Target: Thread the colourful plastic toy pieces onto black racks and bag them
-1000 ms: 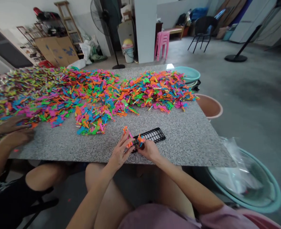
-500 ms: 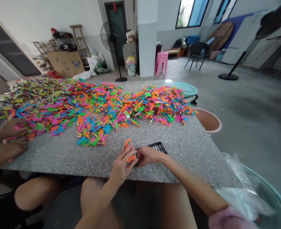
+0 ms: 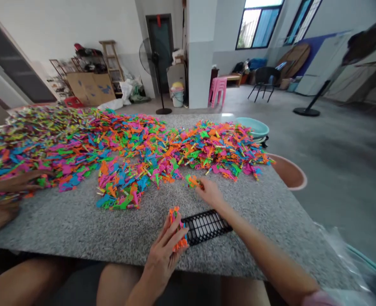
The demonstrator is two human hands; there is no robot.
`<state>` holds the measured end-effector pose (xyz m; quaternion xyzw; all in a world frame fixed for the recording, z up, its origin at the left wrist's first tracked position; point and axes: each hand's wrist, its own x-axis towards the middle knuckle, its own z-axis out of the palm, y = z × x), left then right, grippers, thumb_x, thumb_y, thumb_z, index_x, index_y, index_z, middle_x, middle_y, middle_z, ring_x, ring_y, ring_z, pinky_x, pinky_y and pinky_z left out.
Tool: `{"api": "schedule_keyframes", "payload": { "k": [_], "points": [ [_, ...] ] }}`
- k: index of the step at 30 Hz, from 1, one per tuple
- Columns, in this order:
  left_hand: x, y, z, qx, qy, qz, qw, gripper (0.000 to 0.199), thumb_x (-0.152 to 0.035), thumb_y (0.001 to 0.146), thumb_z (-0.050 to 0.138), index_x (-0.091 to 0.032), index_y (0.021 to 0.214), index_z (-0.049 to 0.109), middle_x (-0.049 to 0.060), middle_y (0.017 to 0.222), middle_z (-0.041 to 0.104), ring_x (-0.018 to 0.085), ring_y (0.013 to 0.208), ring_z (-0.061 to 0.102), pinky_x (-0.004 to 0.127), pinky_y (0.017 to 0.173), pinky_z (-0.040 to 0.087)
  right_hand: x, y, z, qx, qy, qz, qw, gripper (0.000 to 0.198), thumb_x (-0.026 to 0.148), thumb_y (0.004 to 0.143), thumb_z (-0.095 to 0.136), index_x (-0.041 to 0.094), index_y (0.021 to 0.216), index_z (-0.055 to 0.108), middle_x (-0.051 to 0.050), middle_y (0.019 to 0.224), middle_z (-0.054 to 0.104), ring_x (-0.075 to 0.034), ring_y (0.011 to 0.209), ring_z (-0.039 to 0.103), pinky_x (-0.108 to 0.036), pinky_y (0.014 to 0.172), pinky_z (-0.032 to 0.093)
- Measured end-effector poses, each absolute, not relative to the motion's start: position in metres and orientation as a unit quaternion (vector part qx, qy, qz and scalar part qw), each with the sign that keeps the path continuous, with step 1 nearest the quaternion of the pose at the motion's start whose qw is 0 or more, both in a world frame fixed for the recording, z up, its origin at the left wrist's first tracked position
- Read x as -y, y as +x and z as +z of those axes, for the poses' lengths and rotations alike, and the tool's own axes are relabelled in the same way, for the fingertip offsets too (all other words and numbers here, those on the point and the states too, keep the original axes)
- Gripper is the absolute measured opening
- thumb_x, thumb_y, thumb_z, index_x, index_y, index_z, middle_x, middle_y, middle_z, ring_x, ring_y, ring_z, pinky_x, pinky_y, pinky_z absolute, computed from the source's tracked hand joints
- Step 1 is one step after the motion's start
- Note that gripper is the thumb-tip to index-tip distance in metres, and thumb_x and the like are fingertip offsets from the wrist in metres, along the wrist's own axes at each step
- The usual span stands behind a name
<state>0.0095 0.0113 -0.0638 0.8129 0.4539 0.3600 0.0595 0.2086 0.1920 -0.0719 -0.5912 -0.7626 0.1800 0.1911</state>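
My left hand [image 3: 167,240] is curled round a row of orange and pink plastic toys [image 3: 179,245] at the left end of a black slotted tray [image 3: 208,227]. The tray lies on the grey speckled table, its right part showing bare slots. My right hand [image 3: 210,193] reaches past the tray and pinches small orange and green toys [image 3: 192,182], just in front of the pile. That long pile of bright plastic toys [image 3: 213,146], several of them pistol-shaped, spreads across the table. A smaller heap [image 3: 120,187] lies to the left of my hands.
A co-worker's hands [image 3: 18,182] work at the left part of the pile. At the table's right edge stand a turquoise basin [image 3: 254,126] and a pinkish-brown tub [image 3: 289,170]. Clear plastic bags [image 3: 340,250] hang at the lower right.
My right hand has left the black tray, moved up towards the pile and now pinches toys. More of the tray shows. My left hand stays on its row; the view has tilted slightly.
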Motion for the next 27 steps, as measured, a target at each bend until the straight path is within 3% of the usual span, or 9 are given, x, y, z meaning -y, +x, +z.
{"api": "schedule_keyframes", "payload": {
  "k": [4,7,10,14,16,18,21,25,27],
  "points": [
    [-0.007,0.006,-0.061,-0.464,0.806,0.358,0.084,0.033,-0.024,0.098,0.052,-0.025,0.13,0.057,0.008,0.147,0.05,0.023,0.141,0.039,0.037,0.11,0.044,-0.218,0.247,-0.061,0.749,-0.57,0.32,0.107,0.029,0.018,0.087,0.051,0.013,0.112,0.065,-0.003,0.077,0.069,-0.015,0.069,0.063,-0.022,0.063,0.044],
    [-0.005,0.005,-0.064,-0.474,0.797,0.364,0.089,0.033,-0.024,0.097,0.053,-0.025,0.13,0.057,0.008,0.147,0.05,0.024,0.141,0.039,0.037,0.11,0.044,-0.232,0.251,-0.062,0.768,-0.583,0.259,0.058,0.034,0.016,0.084,0.059,0.014,0.117,0.062,-0.008,0.095,0.071,-0.019,0.088,0.066,-0.023,0.073,0.046],
    [-0.004,0.004,-0.068,-0.475,0.794,0.37,0.089,0.033,-0.025,0.097,0.054,-0.025,0.13,0.057,0.008,0.147,0.051,0.023,0.141,0.039,0.036,0.109,0.045,-0.223,0.251,-0.072,0.757,-0.621,0.185,0.087,0.049,0.032,0.085,0.065,0.012,0.128,0.054,-0.018,0.121,0.063,-0.027,0.11,0.061,-0.03,0.086,0.047],
    [-0.005,0.002,-0.068,-0.474,0.797,0.363,0.092,0.034,-0.025,0.097,0.055,-0.025,0.131,0.057,0.009,0.147,0.05,0.023,0.141,0.038,0.038,0.11,0.045,-0.212,0.274,-0.08,0.73,-0.662,0.16,0.055,0.073,0.047,0.065,0.082,0.011,0.124,0.056,-0.023,0.128,0.057,-0.032,0.111,0.06,-0.036,0.087,0.048],
    [-0.006,0.002,-0.066,-0.473,0.798,0.361,0.095,0.033,-0.025,0.097,0.055,-0.025,0.13,0.057,0.009,0.148,0.05,0.024,0.141,0.039,0.039,0.111,0.043,-0.219,0.291,-0.076,0.739,-0.647,0.186,0.021,0.063,0.034,0.058,0.087,0.013,0.111,0.063,-0.017,0.115,0.065,-0.028,0.102,0.063,-0.032,0.082,0.049],
    [-0.006,0.001,-0.064,-0.469,0.8,0.36,0.102,0.033,-0.024,0.097,0.055,-0.024,0.129,0.057,0.01,0.148,0.049,0.024,0.14,0.04,0.041,0.112,0.042,-0.226,0.302,-0.068,0.752,-0.613,0.242,-0.01,0.035,0.018,0.057,0.084,0.013,0.087,0.068,-0.009,0.087,0.071,-0.023,0.084,0.066,-0.028,0.074,0.047],
    [-0.006,0.001,-0.062,-0.468,0.8,0.356,0.115,0.033,-0.024,0.096,0.056,-0.024,0.129,0.057,0.011,0.15,0.047,0.025,0.141,0.038,0.043,0.113,0.041,-0.217,0.294,-0.06,0.76,-0.567,0.317,-0.026,0.014,0.01,0.064,0.076,0.012,0.063,0.063,-0.001,0.056,0.062,-0.015,0.061,0.062,-0.025,0.065,0.044],
    [-0.005,0.001,-0.062,-0.477,0.794,0.356,0.125,0.033,-0.025,0.096,0.057,-0.024,0.128,0.058,0.01,0.151,0.045,0.027,0.143,0.034,0.043,0.112,0.042,-0.16,0.24,-0.073,0.767,-0.456,0.434,0.124,0.012,0.027,0.082,0.067,0.016,0.08,0.064,0.001,0.065,0.068,-0.011,0.058,0.062,-0.021,0.061,0.044],
    [-0.006,0.0,-0.063,-0.477,0.794,0.355,0.127,0.033,-0.026,0.096,0.057,-0.024,0.129,0.058,0.009,0.151,0.045,0.027,0.142,0.037,0.044,0.113,0.041,-0.132,0.207,-0.086,0.745,-0.446,0.449,0.212,0.013,0.027,0.08,0.069,0.017,0.083,0.062,0.002,0.069,0.069,-0.012,0.062,0.063,-0.021,0.062,0.044]
  ]
}}
